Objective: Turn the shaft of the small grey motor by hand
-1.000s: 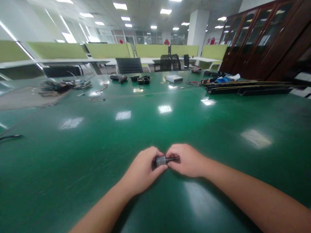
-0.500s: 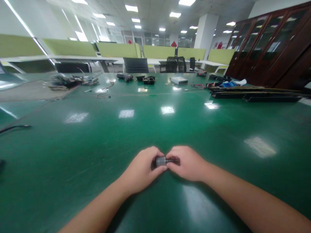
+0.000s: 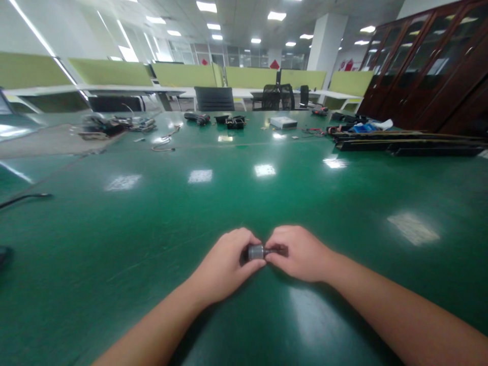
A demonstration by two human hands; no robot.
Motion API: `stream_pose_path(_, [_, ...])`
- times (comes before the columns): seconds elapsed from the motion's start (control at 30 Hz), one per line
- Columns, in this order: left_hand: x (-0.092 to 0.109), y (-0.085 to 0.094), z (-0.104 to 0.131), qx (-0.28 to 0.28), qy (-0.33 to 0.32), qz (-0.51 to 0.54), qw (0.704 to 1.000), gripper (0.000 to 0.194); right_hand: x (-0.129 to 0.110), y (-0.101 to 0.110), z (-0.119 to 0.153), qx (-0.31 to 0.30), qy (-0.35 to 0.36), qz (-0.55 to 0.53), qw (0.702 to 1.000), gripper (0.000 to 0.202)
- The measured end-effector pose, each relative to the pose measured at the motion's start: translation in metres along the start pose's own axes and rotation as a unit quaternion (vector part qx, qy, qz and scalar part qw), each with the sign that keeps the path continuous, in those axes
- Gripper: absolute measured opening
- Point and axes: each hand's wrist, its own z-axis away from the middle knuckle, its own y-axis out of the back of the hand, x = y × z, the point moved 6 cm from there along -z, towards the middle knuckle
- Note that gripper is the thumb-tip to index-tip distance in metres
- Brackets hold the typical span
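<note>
Just above the near part of the green table (image 3: 229, 203), I hold a small grey metal cylinder (image 3: 255, 252) with a thin dark shaft sticking out to the right. My left hand (image 3: 231, 262) is closed around the cylinder, thumb in front and fingers behind, hiding its left end. The dark shaft (image 3: 271, 251) is pinched between the thumb and fingers of my right hand (image 3: 301, 254), which covers its far end. The two hands are close together, their thumb tips nearly meeting. What exact kind of part this is I cannot make out.
Along the far side lie black devices (image 3: 235, 122), a silver box (image 3: 283, 122) and a thin cable (image 3: 163, 145). Long black strips (image 3: 412, 142) lie at the far right, with electronic parts (image 3: 133, 123) at the far left. A black cable end (image 3: 26, 198) reaches in from the left.
The view has shifted slightly, so the table items sit a little differently. My right hand has drawn slightly rightward along the shaft, showing a little more of it. The left hand keeps its hold.
</note>
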Motion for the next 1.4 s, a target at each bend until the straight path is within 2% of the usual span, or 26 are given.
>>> stream_pose_path(0.33, [0.002,0.001,0.000,-0.006,-0.004,-0.008,1.000,0.022,0.002,0.007,0.002,-0.020,-0.001,0.011,1.000,0.007])
stream_pose_path(0.67, [0.000,-0.002,-0.003,-0.016,-0.010,-0.004,1.000,0.023,0.017,0.027,0.012,-0.074,-0.017,0.018,0.997,0.007])
stream_pose_path(0.8, [0.000,-0.001,-0.003,-0.013,-0.009,-0.001,1.000,0.021,0.035,0.036,0.018,-0.122,-0.067,-0.009,0.990,0.007])
stream_pose_path(0.93, [0.001,0.000,-0.002,-0.012,-0.005,0.003,1.000,0.021,0.049,0.043,0.020,-0.121,-0.109,-0.018,0.987,0.008])
stream_pose_path(1.27, [0.004,0.001,-0.002,-0.008,-0.001,-0.006,1.000,0.020,0.042,0.031,0.014,-0.093,-0.082,-0.047,0.991,0.010])
stream_pose_path(1.4, [0.002,0.000,-0.002,-0.004,-0.004,-0.003,1.000,0.019,0.029,0.020,0.008,-0.066,-0.059,-0.044,0.995,0.010])
